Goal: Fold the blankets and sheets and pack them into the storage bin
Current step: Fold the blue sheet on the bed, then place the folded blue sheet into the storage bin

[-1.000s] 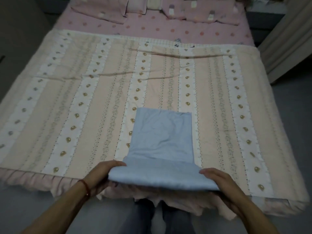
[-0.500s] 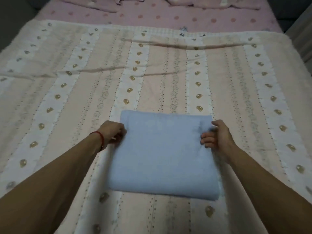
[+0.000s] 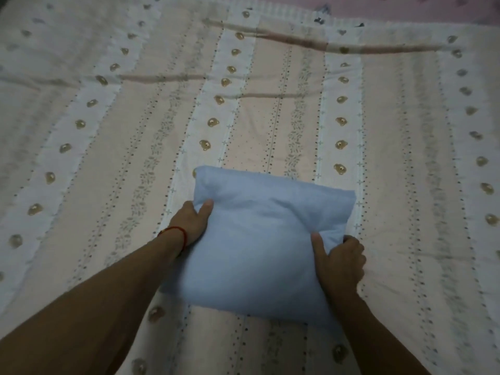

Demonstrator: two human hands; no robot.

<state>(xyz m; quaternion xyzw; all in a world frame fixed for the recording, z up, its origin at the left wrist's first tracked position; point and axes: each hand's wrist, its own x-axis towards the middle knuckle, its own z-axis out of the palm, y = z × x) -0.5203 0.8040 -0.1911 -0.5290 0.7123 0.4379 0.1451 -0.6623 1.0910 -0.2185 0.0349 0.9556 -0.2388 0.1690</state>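
Left hand [image 3: 192,221] and right hand [image 3: 341,259] grip the folded blue sheet [image 3: 259,247], fingers hidden underneath.

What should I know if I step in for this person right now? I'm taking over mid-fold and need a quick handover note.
Left hand: grips the left edge of the folded blue blanket, thumb on top.
Right hand: grips its right edge, thumb on top.
The blue blanket is a compact folded bundle, lying on or just above the striped quilt, which is spread flat on the bed.
Done: the blue blanket looks folded.
Left: pack it into the storage bin, which is not in view, then fold and pack the striped quilt.
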